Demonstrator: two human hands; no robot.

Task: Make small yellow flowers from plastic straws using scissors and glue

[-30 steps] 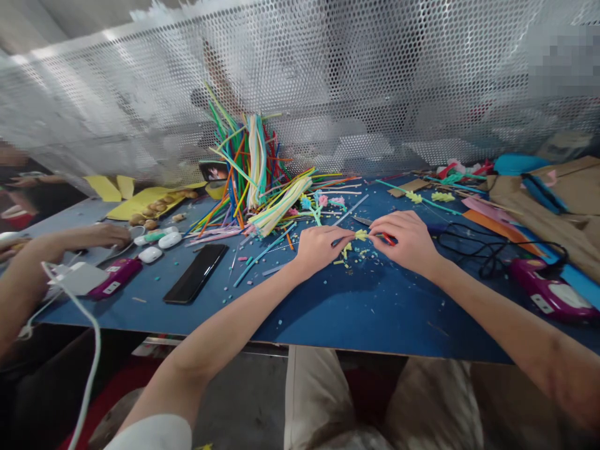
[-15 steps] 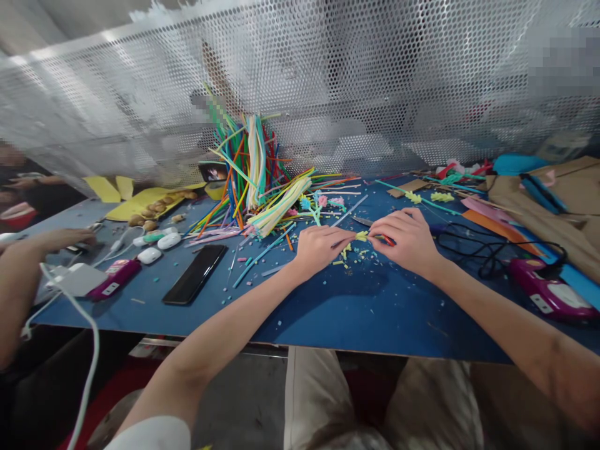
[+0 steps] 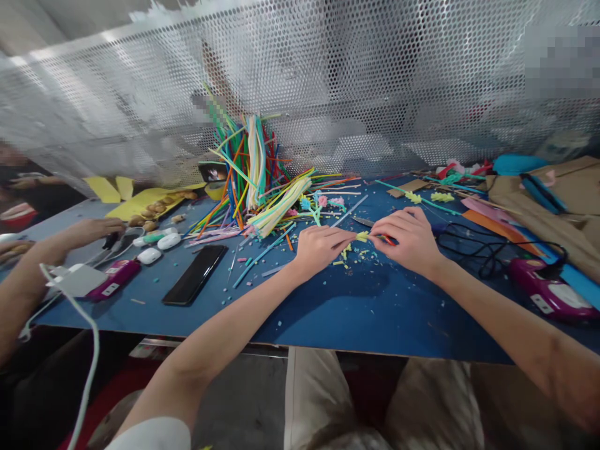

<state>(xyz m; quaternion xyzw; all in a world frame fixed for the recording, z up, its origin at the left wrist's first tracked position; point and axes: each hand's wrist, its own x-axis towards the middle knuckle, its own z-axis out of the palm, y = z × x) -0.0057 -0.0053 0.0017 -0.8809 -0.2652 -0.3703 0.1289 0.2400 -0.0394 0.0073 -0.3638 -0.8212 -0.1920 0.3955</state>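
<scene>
My left hand (image 3: 321, 248) is closed, its fingertips pinching one end of a small yellow fuzzy pipe-cleaner piece (image 3: 362, 236). From the other side, the fingertips of my right hand (image 3: 405, 240) close on the same piece. A metal blade (image 3: 362, 221) pokes out beyond my right hand, and a red handle (image 3: 389, 240) shows beneath its curled fingers; they look like scissors, though whether they are gripped or lie under the hand I cannot tell. Just below the fingertips lie yellow scraps (image 3: 345, 253) and tiny trimmings. Pipe-cleaner flowers (image 3: 321, 203) in blue and pink lie beyond my left hand.
Bundles of coloured pipe cleaners (image 3: 255, 165) stand at the back against a perforated metal screen (image 3: 375, 94). A black phone (image 3: 195, 275) lies left on the blue table (image 3: 328, 325). Right are cables and a purple power strip (image 3: 553, 290). A co-worker's hand (image 3: 89, 231) is far left.
My hands hold almost the same place, with only slight finger movement around the yellow piece. The co-worker's hand at the left has shifted right, over the cables.
</scene>
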